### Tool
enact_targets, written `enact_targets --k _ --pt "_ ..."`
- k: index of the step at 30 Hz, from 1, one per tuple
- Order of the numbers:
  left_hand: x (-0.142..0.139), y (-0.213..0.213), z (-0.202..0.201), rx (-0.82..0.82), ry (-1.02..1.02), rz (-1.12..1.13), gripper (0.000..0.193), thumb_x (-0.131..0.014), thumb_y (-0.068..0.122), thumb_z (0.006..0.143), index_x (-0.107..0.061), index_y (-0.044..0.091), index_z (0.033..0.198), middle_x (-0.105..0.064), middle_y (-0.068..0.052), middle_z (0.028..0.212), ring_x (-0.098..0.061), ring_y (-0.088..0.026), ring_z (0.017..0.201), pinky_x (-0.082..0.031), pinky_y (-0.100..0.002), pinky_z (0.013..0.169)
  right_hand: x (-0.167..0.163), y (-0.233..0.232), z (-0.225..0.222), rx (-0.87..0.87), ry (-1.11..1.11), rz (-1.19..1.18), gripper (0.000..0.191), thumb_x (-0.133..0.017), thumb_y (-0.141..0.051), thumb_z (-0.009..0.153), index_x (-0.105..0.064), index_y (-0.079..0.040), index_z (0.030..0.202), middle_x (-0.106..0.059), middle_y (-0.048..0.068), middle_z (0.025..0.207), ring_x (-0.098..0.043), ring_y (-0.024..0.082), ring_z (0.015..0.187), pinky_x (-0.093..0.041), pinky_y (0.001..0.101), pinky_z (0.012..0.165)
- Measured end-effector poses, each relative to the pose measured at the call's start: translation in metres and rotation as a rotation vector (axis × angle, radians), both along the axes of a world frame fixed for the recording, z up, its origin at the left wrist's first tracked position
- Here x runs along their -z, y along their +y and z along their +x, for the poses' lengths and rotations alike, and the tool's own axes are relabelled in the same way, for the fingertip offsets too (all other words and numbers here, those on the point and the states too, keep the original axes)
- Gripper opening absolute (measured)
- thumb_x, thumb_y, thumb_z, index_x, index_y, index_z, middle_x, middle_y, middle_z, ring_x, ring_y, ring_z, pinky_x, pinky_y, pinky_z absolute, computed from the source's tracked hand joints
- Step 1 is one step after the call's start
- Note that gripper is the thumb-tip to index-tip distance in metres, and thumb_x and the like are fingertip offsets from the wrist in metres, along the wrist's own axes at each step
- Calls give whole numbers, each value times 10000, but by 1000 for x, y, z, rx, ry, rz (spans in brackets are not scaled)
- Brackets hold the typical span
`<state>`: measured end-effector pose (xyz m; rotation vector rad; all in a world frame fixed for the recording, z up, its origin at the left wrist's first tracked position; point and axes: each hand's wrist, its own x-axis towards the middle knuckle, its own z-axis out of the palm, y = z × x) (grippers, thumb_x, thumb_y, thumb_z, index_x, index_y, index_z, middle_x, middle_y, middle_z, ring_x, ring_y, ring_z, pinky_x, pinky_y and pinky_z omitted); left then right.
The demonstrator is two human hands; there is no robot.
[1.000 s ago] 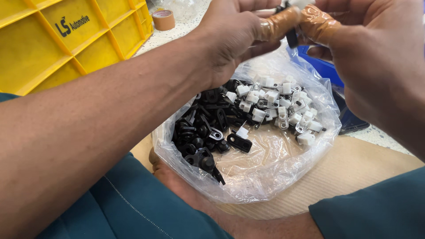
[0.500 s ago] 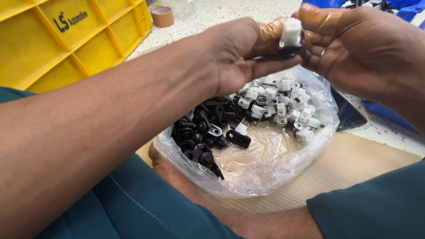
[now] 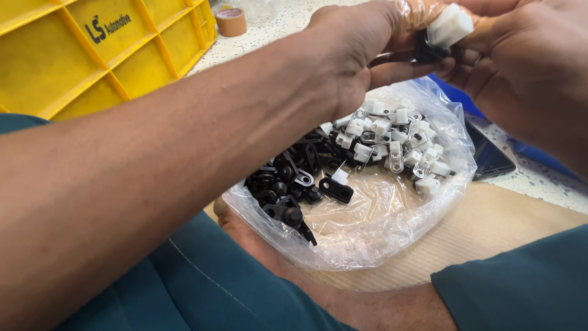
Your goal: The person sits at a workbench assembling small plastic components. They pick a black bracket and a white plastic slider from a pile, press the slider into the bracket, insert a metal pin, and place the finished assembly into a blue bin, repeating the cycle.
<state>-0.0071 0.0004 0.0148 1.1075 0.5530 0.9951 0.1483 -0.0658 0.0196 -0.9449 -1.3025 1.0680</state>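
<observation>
My fingers point(image 3: 465, 58) pinch a small white clip point(image 3: 450, 26) and a small black clip point(image 3: 424, 48), pressed up against each other. My left hand point(image 3: 352, 52) grips them from one side and my right hand point(image 3: 520, 73) grips them from the other side. Shiny clear covers sit on my fingertips.

Right under my fingers is a clear plastic bag point(image 3: 380, 239), open at the top. In it, a heap of white clips point(image 3: 392, 138) lies just below my fingers. A heap of black clips point(image 3: 288, 184) lies next to it, nearer to my body and on my left-hand side.

The bag sits on a brown sheet of cardboard point(image 3: 502, 227), between my blue-green trouser legs point(image 3: 202, 288).

Beside my right hand, a dark phone point(image 3: 490, 156) lies flat on the speckled floor point(image 3: 539, 178).

Far out past my left hand sits a yellow crate point(image 3: 92, 67). Beyond that is a roll of brown tape point(image 3: 231, 21).
</observation>
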Motion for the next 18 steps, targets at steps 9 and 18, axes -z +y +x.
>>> enact_targets --k 9,18 --pt "16 20 -3 232 -25 74 171 -732 124 922 -744 -30 996 -769 -130 948 -777 -205 892 -728 -328 839 3 20 21 -18 -124 15 148 -519 -115 1060 -637 -42 1112 -640 5 949 -586 50 780 -527 209 740" --pt "10 17 -13 266 130 78 202 -791 109 850 -747 -23 997 -793 -142 934 -804 -229 897 -739 -355 838 -16 19 22 -226 -368 -28 350 -484 -252 1031 -600 -37 1282 -728 69 1131 -737 145 999 -619 309 884"
